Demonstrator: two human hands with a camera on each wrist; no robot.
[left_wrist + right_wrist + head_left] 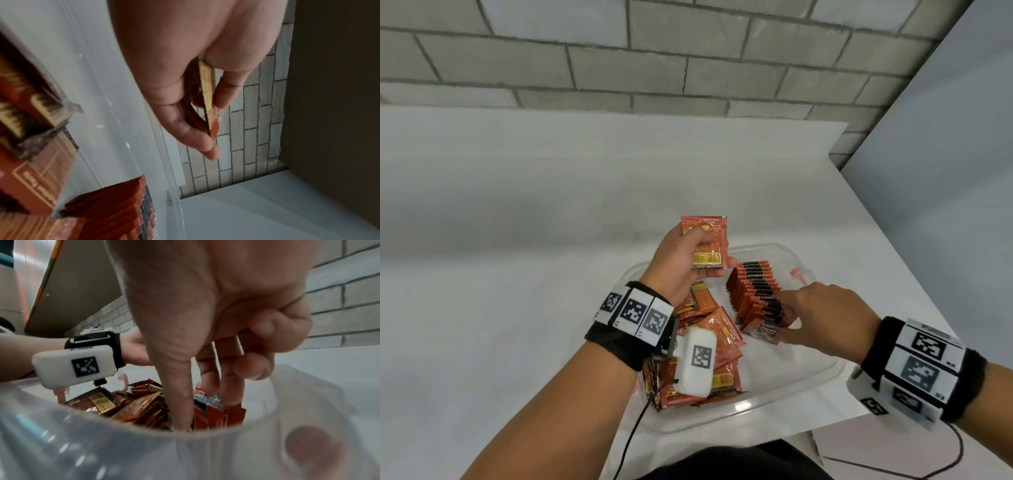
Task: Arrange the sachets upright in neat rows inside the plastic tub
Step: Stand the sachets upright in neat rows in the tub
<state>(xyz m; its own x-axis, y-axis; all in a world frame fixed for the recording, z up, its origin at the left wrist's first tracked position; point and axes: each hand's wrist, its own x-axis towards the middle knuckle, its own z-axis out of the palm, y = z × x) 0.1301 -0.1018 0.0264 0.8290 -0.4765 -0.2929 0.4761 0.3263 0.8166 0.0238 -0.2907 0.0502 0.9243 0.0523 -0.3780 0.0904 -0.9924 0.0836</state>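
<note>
Orange sachet (704, 241): foil, yellow panel, held upright above the plastic tub (822, 371).
Left hand (681, 263): thumb and fingers clamp it.
Row (755, 294): upright sachets in tub; right hand (822, 322) fingers pinch its nearest sachet.
Left wrist view: held sachet edge-on (208, 97).

A bare recording setup, by the look: white table (551, 240) against a painted brick wall (619, 51) (no furnishings visible).

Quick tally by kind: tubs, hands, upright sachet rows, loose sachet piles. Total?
plastic tub: 1
hands: 2, left hand holding a sachet, right hand
upright sachet row: 1
loose sachet pile: 1
Total: 5
</note>
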